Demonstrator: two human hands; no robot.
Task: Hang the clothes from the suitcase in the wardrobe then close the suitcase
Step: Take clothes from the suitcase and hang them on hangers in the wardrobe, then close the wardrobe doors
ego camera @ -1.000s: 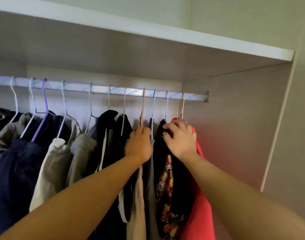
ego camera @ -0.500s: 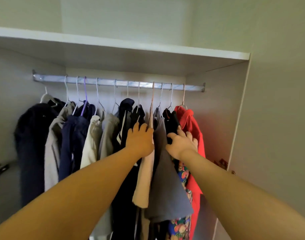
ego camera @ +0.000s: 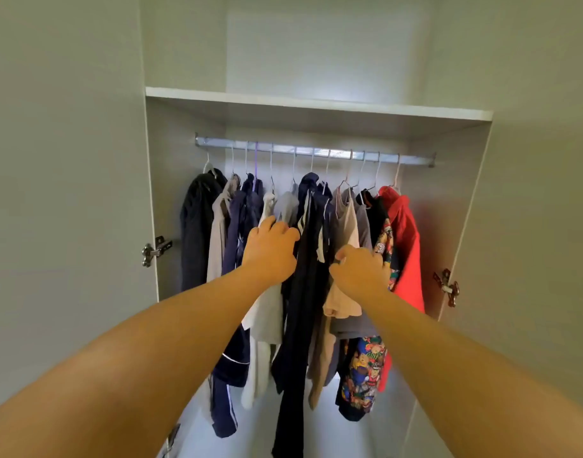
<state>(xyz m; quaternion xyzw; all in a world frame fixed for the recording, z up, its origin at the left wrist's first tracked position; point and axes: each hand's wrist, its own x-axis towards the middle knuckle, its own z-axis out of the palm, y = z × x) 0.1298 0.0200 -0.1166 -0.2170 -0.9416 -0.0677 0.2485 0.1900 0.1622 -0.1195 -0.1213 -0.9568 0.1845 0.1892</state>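
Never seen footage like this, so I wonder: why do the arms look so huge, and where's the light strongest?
Head view: the wide-angle lens swells the forearms near the bottom edge; same view, brightest just above the shelf, the rail glints, the red garment tints the side panel pink.

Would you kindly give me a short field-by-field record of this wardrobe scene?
wardrobe: doors open
rail: lined with clothes on hangers
rightmost garment: red top
left hand: fingers reach in among the clothes, beside a dark navy garment
right hand: fingers curled against a beige top; grip unclear
suitcase: not in view
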